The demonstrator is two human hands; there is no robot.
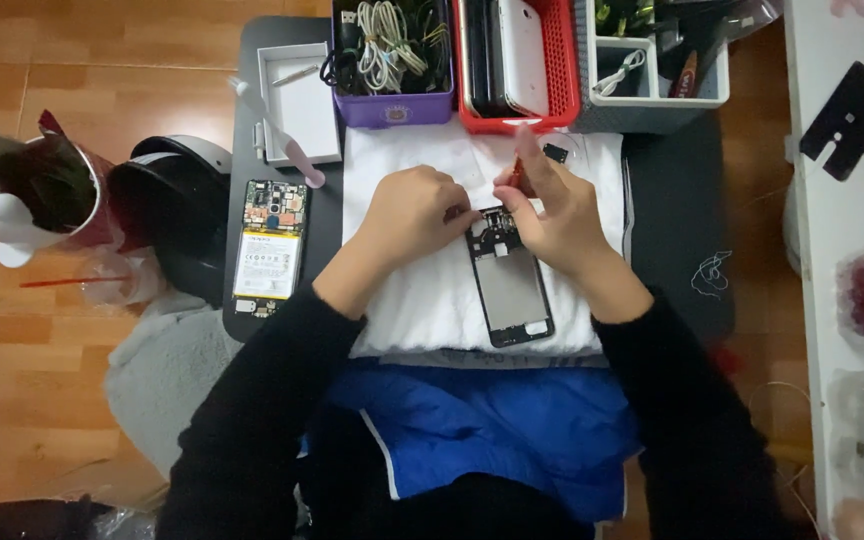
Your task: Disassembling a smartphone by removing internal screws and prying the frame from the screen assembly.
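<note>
A blue jacket (492, 420) covers the person's lap, nearest of all. On the dark desk (672, 200), an opened phone with its battery showing (269, 247) lies at the left. On the white cloth (412, 300), the left hand (414, 215) pins the phone frame (508, 280) with curled fingers; the right hand (552, 215) pinches a red-handled tool (518, 175) over its top end.

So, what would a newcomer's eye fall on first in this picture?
Most striking are the two hands at the centre: the left hand steadies the top of an opened phone frame on a white cloth, and the right hand holds a small red-handled tool over it. To the left lies an opened phone with its battery exposed. Along the far edge stand a purple cable basket and a red basket.
</note>
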